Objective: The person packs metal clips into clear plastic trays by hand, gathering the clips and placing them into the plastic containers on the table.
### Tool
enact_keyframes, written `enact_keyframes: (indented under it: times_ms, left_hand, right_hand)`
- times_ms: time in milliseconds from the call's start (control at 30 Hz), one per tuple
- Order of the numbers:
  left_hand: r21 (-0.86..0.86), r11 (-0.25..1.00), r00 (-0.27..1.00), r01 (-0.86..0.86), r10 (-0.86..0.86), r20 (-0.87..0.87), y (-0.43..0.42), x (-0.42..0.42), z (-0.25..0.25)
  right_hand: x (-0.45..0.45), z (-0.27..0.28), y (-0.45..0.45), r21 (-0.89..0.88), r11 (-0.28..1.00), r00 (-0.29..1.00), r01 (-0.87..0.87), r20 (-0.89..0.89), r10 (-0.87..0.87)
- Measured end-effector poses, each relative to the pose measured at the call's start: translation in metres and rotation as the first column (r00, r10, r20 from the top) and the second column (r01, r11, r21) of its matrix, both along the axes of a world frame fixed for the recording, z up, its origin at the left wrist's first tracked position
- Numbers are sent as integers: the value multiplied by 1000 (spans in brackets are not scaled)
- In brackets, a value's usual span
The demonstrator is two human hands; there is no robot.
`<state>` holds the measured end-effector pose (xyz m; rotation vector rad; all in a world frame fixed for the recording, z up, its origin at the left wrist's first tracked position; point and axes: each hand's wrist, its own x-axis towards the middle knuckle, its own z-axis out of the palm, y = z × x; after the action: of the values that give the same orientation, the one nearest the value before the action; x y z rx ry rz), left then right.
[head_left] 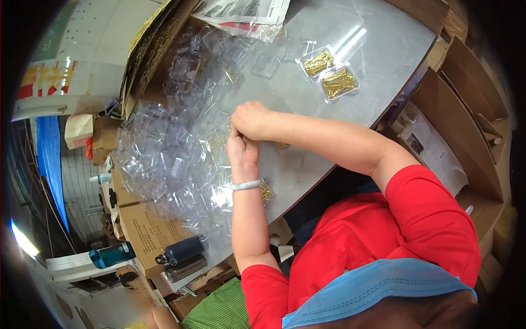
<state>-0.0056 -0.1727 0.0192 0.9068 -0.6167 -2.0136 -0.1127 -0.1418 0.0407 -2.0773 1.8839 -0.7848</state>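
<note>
From my end, the step in hand looks like fine two-handed work at the fingertips over the table [383, 44]. The right hand [252, 119] is curled, knuckles up; the left hand [243, 149] meets it from six o'clock, palm partly turned up. Their fingers touch, but I cannot tell whether anything is pinched between them.

Taking the hands as my clock centre, I see gold pieces [339, 83] in two trays [328, 100] at two o'clock, with more loose at eight and a small heap near half past five, just beside the left wrist. A mass of clear boxes [164, 148] spreads at nine. I'd judge the next move calls for a light, steady touch, since such small pieces could scatter.

As for writing, the carton [143, 225] at seven to eight carries dark printed lines and the newspaper [271, 11] at twelve has print; both too small for me to read.
</note>
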Motion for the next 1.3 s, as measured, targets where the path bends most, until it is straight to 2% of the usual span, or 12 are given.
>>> enact_keyframes:
  times_ms: [167, 267, 367, 433, 533, 633, 733, 933, 1033, 1133, 1233, 1300]
  left_hand:
    - [37, 999, 999, -40, 39, 14, -4, 1, 22]
    - [47, 999, 981, 7, 3, -196, -27, 14, 14]
    - [2, 991, 988, -133, 133, -77, -53, 20, -7]
    - [54, 941, 941, -334, 336, -46, -26, 5, 26]
    - [74, 964, 953, -255, 263, -147, -29, 14, 25]
    - [91, 964, 942, -250, 264, -209, -25, 12, 28]
    - [69, 979, 937, -192, 204, -284, -26, 19, 21]
    - [-57, 996, 987, -69, 60, -146, -10, 31, 21]
    - [-27, 998, 984, -52, 46, -174, -5, 28, 16]
    - [-97, 995, 994, 9, -19, -109, 2, 25, 16]
    - [-72, 997, 965, -20, 0, -263, -4, 34, 15]
    - [-36, 992, 961, -118, 105, -255, -1, 39, 22]
  right_hand:
    - [8, 12, 13, -141, 990, 999, 15, 53, -7]
    - [0, 16, 13, -346, 937, 998, 49, 41, -37]
    - [-28, 15, 15, -335, 939, 993, 78, 106, -45]
    - [-45, 5, 11, -298, 951, 981, 80, 194, -22]
    - [-54, 8, 21, -148, 989, 953, -7, 297, 52]
    - [-39, 0, 23, -146, 988, 953, -40, 292, 82]
    - [-28, 6, 20, 83, 988, 866, -133, 494, 75]
    - [-25, 17, 28, -30, 1000, 886, -2, 463, 16]
    - [-19, 7, 26, -185, 981, 875, -60, 464, 141]
    - [-10, 4, 24, -162, 985, 872, -61, 471, 131]
    - [-8, 15, 32, 18, 990, 674, -140, 734, 82]
    - [-5, 22, 40, -20, 989, 594, -147, 797, 104]
